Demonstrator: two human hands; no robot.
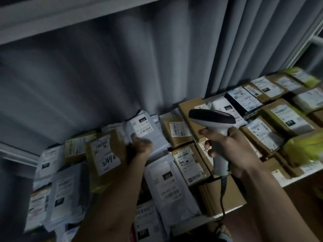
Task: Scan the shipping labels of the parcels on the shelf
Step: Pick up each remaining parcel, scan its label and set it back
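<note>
My right hand [230, 147] grips the handle of a white and black barcode scanner [212, 118], its head pointing left over the shelf's parcels and its dark cable hanging down. My left hand [139, 145] grips a brown cardboard parcel [104, 158] by its right edge, tilted up with its white shipping label and handwritten digits facing me. Just behind that hand lies a grey poly mailer [143, 131] with a label marked 010. Brown boxes and grey mailers [162, 180] cover the shelf, labels up.
A grey pleated curtain [122, 67] hangs behind the shelf, and a white upper shelf board [52, 16] runs overhead. Yellow-green packets [304, 149] lie at the right end. The white front edge of the shelf [300, 179] shows at lower right.
</note>
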